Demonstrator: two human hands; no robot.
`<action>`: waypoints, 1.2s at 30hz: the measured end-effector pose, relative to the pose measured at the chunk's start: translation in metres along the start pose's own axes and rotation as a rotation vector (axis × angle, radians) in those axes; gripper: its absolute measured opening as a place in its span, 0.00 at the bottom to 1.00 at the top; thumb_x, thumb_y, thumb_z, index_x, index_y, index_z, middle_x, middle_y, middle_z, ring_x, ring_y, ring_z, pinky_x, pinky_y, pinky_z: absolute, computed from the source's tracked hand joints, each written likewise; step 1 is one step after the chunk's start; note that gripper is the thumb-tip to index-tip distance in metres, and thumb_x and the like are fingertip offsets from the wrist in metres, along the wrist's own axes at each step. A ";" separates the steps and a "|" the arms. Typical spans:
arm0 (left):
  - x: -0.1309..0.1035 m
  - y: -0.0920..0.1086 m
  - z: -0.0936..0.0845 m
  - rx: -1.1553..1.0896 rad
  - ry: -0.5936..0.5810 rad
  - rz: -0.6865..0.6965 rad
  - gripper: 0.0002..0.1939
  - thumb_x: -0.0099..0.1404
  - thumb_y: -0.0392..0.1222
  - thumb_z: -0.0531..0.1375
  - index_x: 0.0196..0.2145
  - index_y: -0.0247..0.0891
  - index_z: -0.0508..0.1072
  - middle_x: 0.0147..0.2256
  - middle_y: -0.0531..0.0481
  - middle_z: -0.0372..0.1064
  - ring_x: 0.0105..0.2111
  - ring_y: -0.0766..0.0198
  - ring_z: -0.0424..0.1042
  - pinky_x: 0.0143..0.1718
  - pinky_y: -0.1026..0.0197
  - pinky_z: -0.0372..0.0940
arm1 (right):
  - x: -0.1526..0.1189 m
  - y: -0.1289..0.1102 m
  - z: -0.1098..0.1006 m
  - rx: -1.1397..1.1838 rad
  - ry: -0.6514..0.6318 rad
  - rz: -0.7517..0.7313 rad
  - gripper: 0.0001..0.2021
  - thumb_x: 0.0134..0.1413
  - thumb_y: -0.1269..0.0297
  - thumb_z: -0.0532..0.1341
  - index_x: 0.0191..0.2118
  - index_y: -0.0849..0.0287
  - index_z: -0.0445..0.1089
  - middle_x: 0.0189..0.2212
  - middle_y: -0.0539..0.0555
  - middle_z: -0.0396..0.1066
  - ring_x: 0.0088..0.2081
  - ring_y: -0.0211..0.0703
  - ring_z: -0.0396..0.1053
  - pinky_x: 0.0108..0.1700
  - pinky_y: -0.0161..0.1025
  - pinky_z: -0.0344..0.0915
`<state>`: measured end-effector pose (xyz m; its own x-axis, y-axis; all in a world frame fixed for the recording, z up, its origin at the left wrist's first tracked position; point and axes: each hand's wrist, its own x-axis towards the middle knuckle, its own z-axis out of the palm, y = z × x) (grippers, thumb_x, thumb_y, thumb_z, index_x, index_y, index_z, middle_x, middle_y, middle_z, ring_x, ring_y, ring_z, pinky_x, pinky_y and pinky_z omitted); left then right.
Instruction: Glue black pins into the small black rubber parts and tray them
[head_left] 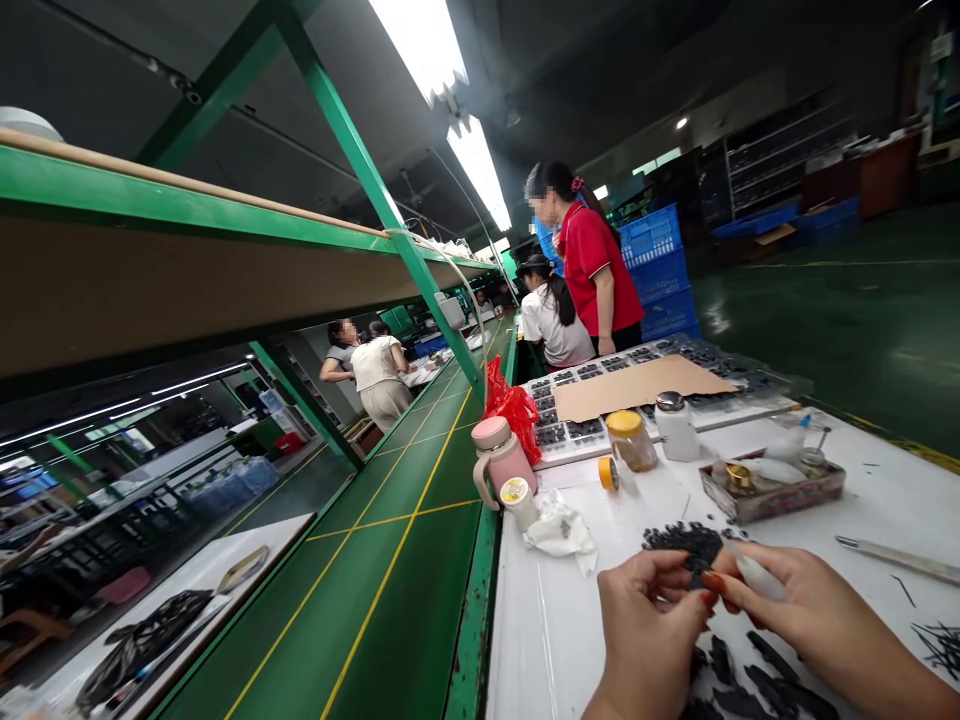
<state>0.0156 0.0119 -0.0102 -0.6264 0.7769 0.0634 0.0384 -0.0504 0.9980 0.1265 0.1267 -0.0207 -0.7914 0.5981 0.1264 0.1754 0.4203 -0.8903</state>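
Note:
My left hand (649, 625) is closed in a pinch over the white table. Whatever sits between its fingertips is too small and too hidden to name. Against those fingertips comes my right hand (806, 605), wrapped round a white squeeze bottle (761, 578) whose tip points toward the left hand. A pile of small black parts (686, 540) lies just beyond both hands. Longer black pieces (772, 660) are scattered beneath them on the tabletop.
A tray box (780, 500) with bottles, a white bottle (676, 428), a yellow-lidded jar (631, 440), orange tape (608, 474) and a pink mug (504, 455) stand behind. Tweezers (900, 560) lie right. A green conveyor belt (397, 530) runs left. A person in red (600, 260) stands beyond.

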 end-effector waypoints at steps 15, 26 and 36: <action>-0.001 -0.001 -0.005 0.110 -0.005 0.051 0.19 0.48 0.43 0.69 0.37 0.30 0.78 0.31 0.39 0.74 0.29 0.56 0.73 0.32 0.58 0.70 | -0.002 -0.002 0.001 -0.021 0.000 0.059 0.17 0.52 0.49 0.57 0.25 0.57 0.68 0.20 0.52 0.67 0.24 0.43 0.63 0.28 0.36 0.57; 0.001 0.000 -0.007 0.151 -0.042 0.097 0.15 0.50 0.42 0.68 0.36 0.31 0.78 0.30 0.41 0.74 0.28 0.58 0.72 0.30 0.61 0.69 | -0.004 -0.013 -0.003 0.076 -0.011 0.048 0.18 0.52 0.49 0.58 0.25 0.59 0.68 0.18 0.51 0.67 0.22 0.41 0.62 0.27 0.35 0.57; 0.004 0.010 -0.007 0.106 -0.086 0.051 0.21 0.53 0.42 0.67 0.44 0.31 0.74 0.33 0.43 0.74 0.29 0.61 0.72 0.32 0.61 0.70 | -0.003 -0.032 -0.013 0.158 0.037 0.009 0.14 0.50 0.57 0.61 0.24 0.63 0.70 0.18 0.51 0.68 0.22 0.36 0.63 0.25 0.32 0.57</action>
<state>0.0077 0.0104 0.0004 -0.5529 0.8260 0.1093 0.1533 -0.0281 0.9878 0.1306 0.1209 0.0128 -0.7674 0.6276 0.1315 0.0860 0.3040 -0.9488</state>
